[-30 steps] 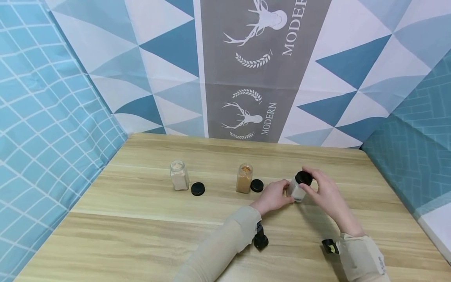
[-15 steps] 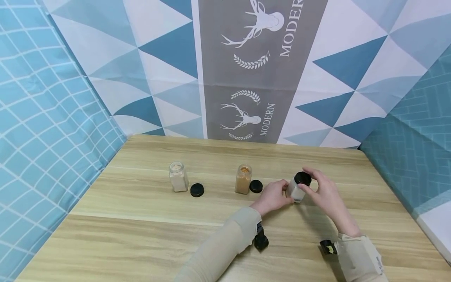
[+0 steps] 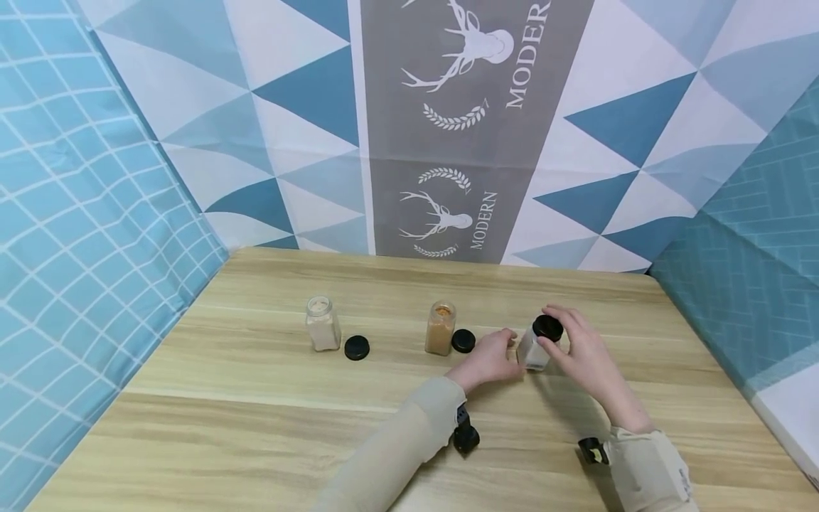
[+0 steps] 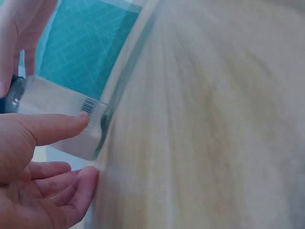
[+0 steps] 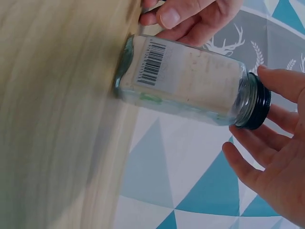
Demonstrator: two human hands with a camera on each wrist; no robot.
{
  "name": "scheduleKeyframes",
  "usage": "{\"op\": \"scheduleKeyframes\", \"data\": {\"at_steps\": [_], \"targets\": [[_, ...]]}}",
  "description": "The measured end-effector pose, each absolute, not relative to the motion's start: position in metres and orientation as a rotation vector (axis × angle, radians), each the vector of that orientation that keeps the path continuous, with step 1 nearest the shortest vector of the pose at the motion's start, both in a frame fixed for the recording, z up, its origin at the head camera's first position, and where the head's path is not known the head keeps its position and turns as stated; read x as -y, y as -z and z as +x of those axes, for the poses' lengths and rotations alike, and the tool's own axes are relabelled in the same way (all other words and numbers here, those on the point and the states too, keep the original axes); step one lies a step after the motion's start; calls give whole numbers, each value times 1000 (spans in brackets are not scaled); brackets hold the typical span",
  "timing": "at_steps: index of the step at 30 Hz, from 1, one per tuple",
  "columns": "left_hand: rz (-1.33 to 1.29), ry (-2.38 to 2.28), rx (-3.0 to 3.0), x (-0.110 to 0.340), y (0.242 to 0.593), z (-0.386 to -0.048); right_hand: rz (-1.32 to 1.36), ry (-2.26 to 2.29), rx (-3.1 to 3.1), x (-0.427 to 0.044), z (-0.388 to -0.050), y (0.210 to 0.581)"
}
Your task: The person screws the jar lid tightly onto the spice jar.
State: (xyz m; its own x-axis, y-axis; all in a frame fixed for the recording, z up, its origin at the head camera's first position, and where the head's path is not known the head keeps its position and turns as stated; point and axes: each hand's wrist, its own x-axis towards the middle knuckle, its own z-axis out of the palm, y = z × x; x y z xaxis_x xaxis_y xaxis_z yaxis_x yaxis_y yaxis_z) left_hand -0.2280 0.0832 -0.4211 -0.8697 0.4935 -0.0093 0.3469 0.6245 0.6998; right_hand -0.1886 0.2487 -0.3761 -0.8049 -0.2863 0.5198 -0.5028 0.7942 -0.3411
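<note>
A glass jar of pale powder (image 3: 531, 353) (image 4: 57, 100) (image 5: 200, 78) stands on the table, its black lid (image 3: 547, 328) (image 5: 259, 101) on top. My right hand (image 3: 589, 359) (image 5: 281, 152) holds that lid between thumb and fingers. Left of the jar is my left hand (image 3: 489, 361) (image 4: 40, 171), fingers loosely bent and parted from its side; the thumb overlaps the jar in the left wrist view, and whether it touches cannot be told. A barcode label (image 4: 87, 110) (image 5: 152, 63) shows near the jar's base.
On the wooden table (image 3: 269, 441), an open jar of orange-brown powder (image 3: 440, 333) has a black lid (image 3: 463, 340) beside it. Farther left stands an open jar of pale powder (image 3: 323, 328), another black lid (image 3: 357, 348) to its right. Patterned cloth (image 3: 307, 92) rises behind.
My left hand has loosened from the jar and shifted slightly left. My right hand stays at the lid. The head view has tilted up a little.
</note>
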Motion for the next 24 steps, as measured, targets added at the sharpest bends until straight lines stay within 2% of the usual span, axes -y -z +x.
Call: {"op": "scheduleKeyframes", "data": {"at_steps": [8,16,24], "targets": [[669,-1090,-2543,-75,416,-217,627,-618,2473,-240,-192,372],[821,-1122,-2560,-57,414,-209,633,-519,2471,-224,-194,371],[821,-1134,-2607,-31,406,-207,618,-492,2542,-205,-197,364]]}}
